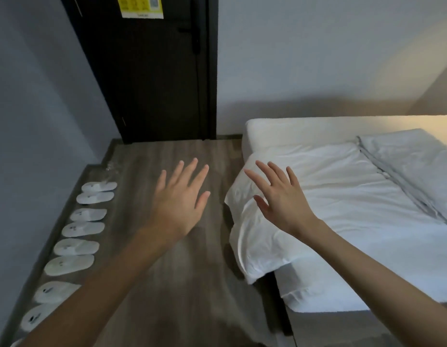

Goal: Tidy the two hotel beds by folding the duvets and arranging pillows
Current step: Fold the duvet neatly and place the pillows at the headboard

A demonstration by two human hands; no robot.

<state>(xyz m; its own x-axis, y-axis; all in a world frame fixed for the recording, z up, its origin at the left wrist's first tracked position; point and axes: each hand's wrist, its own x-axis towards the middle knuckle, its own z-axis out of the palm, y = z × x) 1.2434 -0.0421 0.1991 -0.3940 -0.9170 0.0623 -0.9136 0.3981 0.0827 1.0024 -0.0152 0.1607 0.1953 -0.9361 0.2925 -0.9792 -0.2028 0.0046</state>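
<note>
A bed [292, 127] with a white mattress fills the right side. A white duvet [330, 196] lies spread over it, and its near corner hangs over the bed's left edge toward the floor. A second folded white layer or pillow [417, 166] rests on the far right of the bed. My left hand [182, 196] hovers over the wooden floor with fingers spread, holding nothing. My right hand [280, 196] is stretched out above the duvet's hanging corner, fingers straight and apart, empty. Whether it touches the fabric I cannot tell.
A row of several white slippers [77, 246] lines the left wall. A dark door [152, 83] with a yellow notice [140, 6] stands straight ahead. Wooden floor [180, 284] runs between the slippers and the bed.
</note>
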